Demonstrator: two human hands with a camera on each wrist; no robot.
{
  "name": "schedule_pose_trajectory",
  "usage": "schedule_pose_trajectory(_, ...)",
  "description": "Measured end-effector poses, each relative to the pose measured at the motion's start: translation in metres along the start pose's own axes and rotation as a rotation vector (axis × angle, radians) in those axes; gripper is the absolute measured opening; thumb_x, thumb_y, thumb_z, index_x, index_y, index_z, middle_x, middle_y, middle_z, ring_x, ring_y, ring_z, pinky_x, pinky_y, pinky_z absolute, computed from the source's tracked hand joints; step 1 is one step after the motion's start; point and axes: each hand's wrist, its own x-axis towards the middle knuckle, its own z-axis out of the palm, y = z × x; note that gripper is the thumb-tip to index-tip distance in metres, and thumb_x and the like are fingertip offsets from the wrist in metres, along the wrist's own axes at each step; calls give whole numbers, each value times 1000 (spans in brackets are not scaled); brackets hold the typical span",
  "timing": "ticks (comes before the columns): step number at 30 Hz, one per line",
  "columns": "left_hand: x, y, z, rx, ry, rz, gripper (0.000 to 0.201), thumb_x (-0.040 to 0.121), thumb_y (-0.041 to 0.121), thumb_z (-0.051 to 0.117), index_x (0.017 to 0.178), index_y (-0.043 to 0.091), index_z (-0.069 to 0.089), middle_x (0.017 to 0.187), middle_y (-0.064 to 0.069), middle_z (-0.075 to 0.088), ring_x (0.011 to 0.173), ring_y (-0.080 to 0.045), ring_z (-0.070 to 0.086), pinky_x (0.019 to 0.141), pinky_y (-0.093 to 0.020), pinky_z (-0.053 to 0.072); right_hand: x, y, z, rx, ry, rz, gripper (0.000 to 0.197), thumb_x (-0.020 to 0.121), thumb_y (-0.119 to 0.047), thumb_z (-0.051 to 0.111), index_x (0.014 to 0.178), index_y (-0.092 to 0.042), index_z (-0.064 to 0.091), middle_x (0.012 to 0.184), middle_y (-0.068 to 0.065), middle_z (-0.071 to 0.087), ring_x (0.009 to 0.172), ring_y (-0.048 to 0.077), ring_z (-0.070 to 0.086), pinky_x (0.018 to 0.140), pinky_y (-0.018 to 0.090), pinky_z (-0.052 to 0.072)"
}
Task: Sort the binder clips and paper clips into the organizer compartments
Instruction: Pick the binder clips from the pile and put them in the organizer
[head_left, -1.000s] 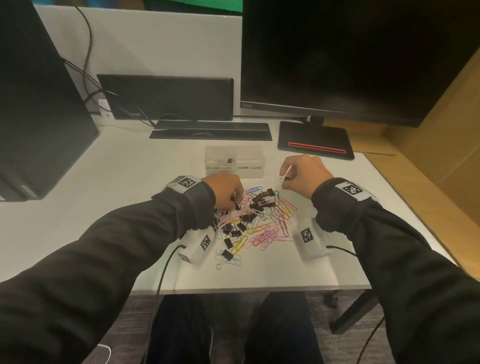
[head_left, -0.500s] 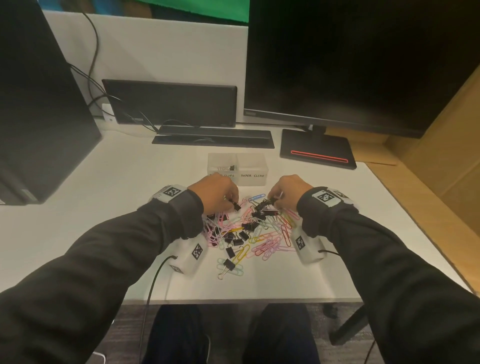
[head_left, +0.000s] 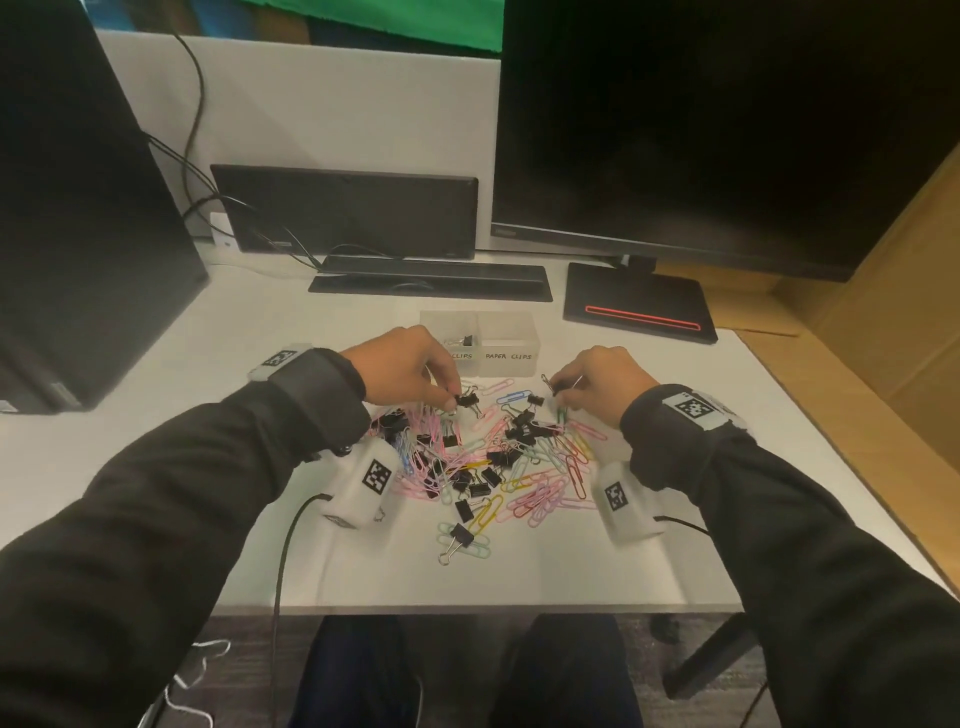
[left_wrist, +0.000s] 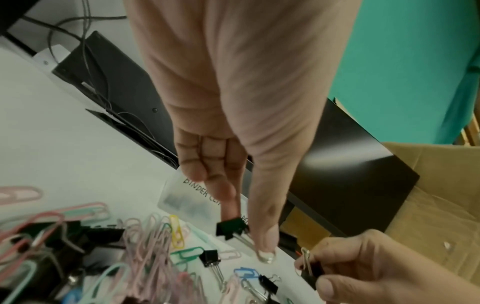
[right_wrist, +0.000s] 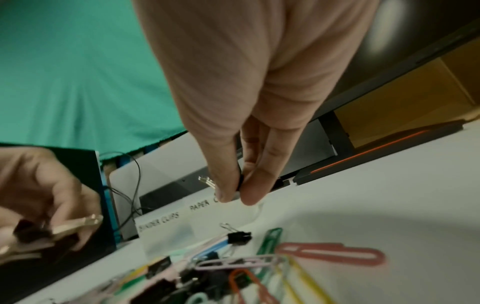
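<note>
Left hand (head_left: 410, 371): a black binder clip (left_wrist: 231, 228) is pinched between thumb and forefinger, right at the fingertips, wire handles trailing down toward the thumb nail. It's held just in front of the organizer.
Right hand (head_left: 602, 387): thumb and fingers are closed on a second small binder clip (head_left: 551, 385), black body mostly hidden, silver handles poking out toward the left.
Organizer (head_left: 511, 358): clear box, labelled BINDER CLIPS and PAPER CLIPS; at least one binder clip is seen in the left compartment.
Pile (head_left: 493, 457): coloured paper clips and black binder clips are mixed on the white desk (head_left: 156, 415), between both wrists.
</note>
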Motion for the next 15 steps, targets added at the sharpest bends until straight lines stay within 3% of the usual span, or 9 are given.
schedule_pose_trajectory(3, -2, 4, 0, 18, -38, 13, 15, 81, 24, 75, 94, 18, 76, 68, 21, 62, 54, 12, 55, 61, -13, 41, -6, -4, -1, 50, 15, -25, 26, 91, -18, 60, 116, -15, 70, 113, 7, 68, 90, 16, 55, 79, 26, 39)
schedule_pose_trajectory(6, -1, 9, -3, 37, -8, 26, 13, 81, 23, 74, 94, 20, 75, 71, 22, 62, 58, 3, 55, 61, -14, 42, -7, -16, -3, 122, 49, -69, 27, 91, -19, 62, 116, -15, 70, 113, 6, 67, 88, 14, 54, 78, 25, 38)
schedule_pose_trajectory(9, 2, 8, -17, -87, 81, 22, 12, 79, 24, 77, 90, 20, 76, 78, 14, 69, 62, 2, 58, 65, -17, 42, 0, -30, -10, 174, 119, -111, 28, 91, -19, 61, 118, -15, 68, 110, 6, 69, 81, 10, 54, 75, 16, 36)
schedule_pose_trajectory(11, 2, 6, -26, -267, 111, 18, 11, 79, 24, 76, 89, 20, 76, 88, 5, 74, 65, 5, 61, 68, -13, 45, 6, -38, -16, 195, 162, -120, 28, 92, -20, 61, 118, -14, 68, 106, 4, 70, 70, 2, 49, 64, 7, 30)
schedule_pose_trajectory(13, 0, 3, -29, -417, 101, 17, 11, 81, 22, 74, 91, 19, 76, 94, 1, 75, 70, 7, 62, 67, -8, 48, 11, -44, -19, 269, 208, -112, 26, 90, -20, 62, 115, -13, 70, 100, 4, 71, 70, 4, 54, 71, 9, 35)
schedule_pose_trajectory(15, -2, -5, -28, -589, 62, 22, 22, 76, 26, 76, 95, 16, 75, 96, -3, 74, 77, -2, 65, 71, -8, 51, 15, -45, -18, 366, 232, -86, 24, 88, -19, 65, 111, -12, 72, 90, 2, 71, 72, 9, 63, 80, 16, 40)
